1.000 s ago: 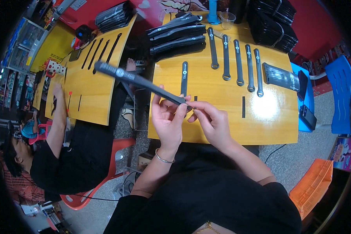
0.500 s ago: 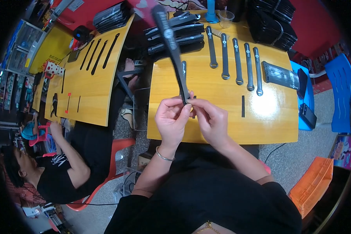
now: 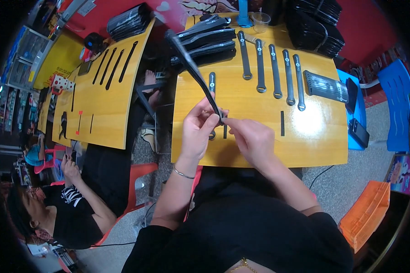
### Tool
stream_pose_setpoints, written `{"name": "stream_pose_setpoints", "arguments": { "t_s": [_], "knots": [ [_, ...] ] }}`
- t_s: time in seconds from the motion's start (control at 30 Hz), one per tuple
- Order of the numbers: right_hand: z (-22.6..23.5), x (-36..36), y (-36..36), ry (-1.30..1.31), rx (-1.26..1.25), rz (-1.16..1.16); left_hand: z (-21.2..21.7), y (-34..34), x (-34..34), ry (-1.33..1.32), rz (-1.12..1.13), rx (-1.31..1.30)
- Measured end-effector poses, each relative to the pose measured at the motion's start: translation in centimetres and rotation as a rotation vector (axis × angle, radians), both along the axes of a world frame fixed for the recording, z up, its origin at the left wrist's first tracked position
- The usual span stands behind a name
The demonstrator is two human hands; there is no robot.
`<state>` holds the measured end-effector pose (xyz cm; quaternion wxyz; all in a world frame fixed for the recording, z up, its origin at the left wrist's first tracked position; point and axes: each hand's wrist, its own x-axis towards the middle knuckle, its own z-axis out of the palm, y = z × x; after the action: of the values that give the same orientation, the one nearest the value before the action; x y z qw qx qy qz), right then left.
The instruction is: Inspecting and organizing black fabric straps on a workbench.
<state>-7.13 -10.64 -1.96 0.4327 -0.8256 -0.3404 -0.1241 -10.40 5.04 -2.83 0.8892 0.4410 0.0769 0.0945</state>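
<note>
My left hand [image 3: 198, 129] pinches the lower end of a long black strap [image 3: 190, 63], whose free length rises and leans toward the far left. The right hand [image 3: 256, 139] is closed at that same end, its fingertips pressed against it; the exact spot is partly hidden by fingers. Beneath the left hand another black strap [image 3: 212, 82] lies on the table, partly covered. Close by are a short black strip [image 3: 225, 132] and another short strip [image 3: 282, 123] farther right. Several straps with end loops, one a black strap [image 3: 260, 68], lie side by side beyond my right hand.
Bundled black straps [image 3: 207, 43] are piled at the table's far left. A flat black pack [image 3: 325, 86] lies right, near a phone [image 3: 359, 133] on a blue stool [image 3: 357, 144]. Tied black packs [image 3: 316, 34] stand behind. An orange crate [image 3: 364, 216] sits on the floor. A co-worker [image 3: 73, 204] sits left.
The held strap's free end has swung lower and to the left. My right hand has shifted slightly right. On the left, the co-worker has leaned and their hands have moved.
</note>
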Motion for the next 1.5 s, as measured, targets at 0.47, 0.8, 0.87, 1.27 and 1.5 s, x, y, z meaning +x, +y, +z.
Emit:
{"name": "stream_pose_setpoints", "arguments": {
  "t_s": [0.47, 0.8, 0.87, 1.27, 1.5],
  "knots": [
    [0.8, -0.7, -0.5, 0.711, 0.388, 0.108, -0.8, -2.6, -0.3, -0.277, 0.188, 0.405],
    [1.2, -0.8, -0.5, 0.949, 0.653, 0.236, -0.5, -3.5, -0.7, -0.234, 0.271, 0.391],
    [0.7, -0.7, -0.3, 0.855, 0.643, 0.213, -0.1, -3.5, -0.8, -0.262, 0.251, 0.444],
    [1.1, 0.1, -1.0, 0.305, 0.287, 0.113, -0.2, -1.1, -0.5, -0.152, 0.021, 0.295],
    [1.4, 0.2, -0.4, 0.345, 0.292, 0.135, -1.0, -1.3, 0.2, -0.123, 0.014, 0.13]
  ]
}}
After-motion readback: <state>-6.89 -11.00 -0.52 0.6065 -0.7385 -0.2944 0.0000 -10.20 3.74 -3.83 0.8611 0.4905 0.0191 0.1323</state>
